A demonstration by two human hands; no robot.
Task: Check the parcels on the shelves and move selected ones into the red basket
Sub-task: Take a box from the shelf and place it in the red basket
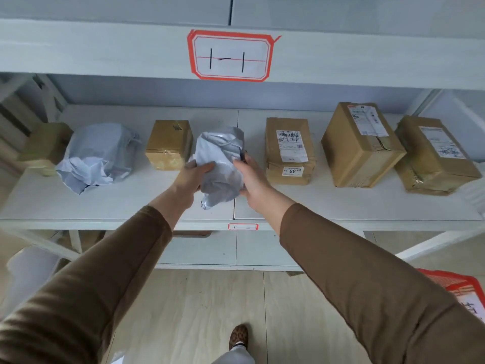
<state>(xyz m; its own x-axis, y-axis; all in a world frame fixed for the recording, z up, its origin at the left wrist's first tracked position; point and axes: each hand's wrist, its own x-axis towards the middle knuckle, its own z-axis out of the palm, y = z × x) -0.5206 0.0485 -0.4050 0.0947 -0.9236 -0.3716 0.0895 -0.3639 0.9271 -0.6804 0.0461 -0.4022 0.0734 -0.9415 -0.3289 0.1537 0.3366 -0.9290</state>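
Note:
A small crumpled grey plastic parcel (pixel 221 164) is held over the white shelf (pixel 118 203), near its middle. My left hand (pixel 193 179) grips its left side and my right hand (pixel 250 177) grips its right side. A bigger grey plastic parcel (pixel 97 156) lies on the shelf to the left. Cardboard boxes stand in a row: a small one (pixel 168 144) behind my left hand, a labelled one (pixel 288 151) right of my right hand, a tall one (pixel 360 143), and a taped one (pixel 435 153) at far right. The red basket (pixel 462 290) shows at the lower right edge.
The upper shelf beam carries a red-bordered label (pixel 231 56) marked 1-1. Another box (pixel 46 145) sits at the far left of the shelf. A lower shelf (pixel 257 248) lies beneath. The wooden floor (pixel 210 306) and my shoe (pixel 238 336) are below.

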